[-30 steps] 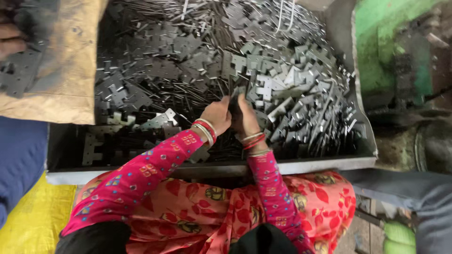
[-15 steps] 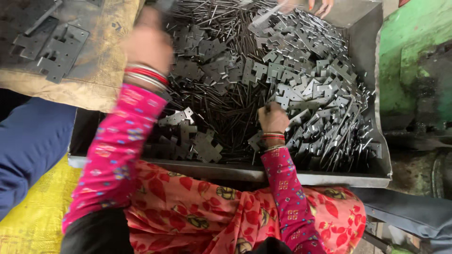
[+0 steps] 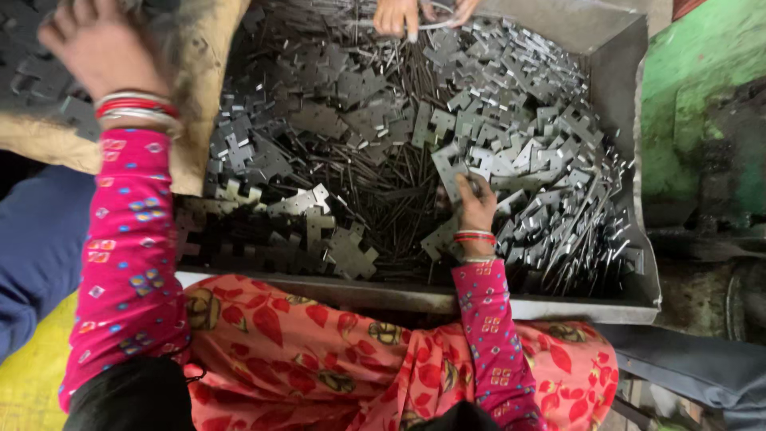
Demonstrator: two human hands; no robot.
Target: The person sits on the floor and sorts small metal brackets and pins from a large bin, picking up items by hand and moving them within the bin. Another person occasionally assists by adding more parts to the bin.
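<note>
A big grey metal tray [image 3: 574, 308] holds a heap of flat cross-shaped steel plates [image 3: 511, 144] and thin rods. My right hand [image 3: 476, 206] is down in the heap at mid right, fingers closed on one flat steel plate [image 3: 448, 169]. My left hand [image 3: 102, 49] is raised at the upper left, blurred, over a burlap-covered surface [image 3: 203, 120] where more dark plates [image 3: 32, 88] lie. The back of that hand faces me, so what its fingers hold is hidden. Both arms wear pink patterned sleeves and bangles.
Another person's hands [image 3: 415, 13] work at the tray's far edge with a loop of wire. A green machine [image 3: 702, 120] stands to the right of the tray. Blue cloth [image 3: 36, 239] and a yellow sack [image 3: 24, 375] lie at the left.
My left hand left the heap and swung up and left over the burlap. My right hand stayed in the tray and shifted slightly onto a plate.
</note>
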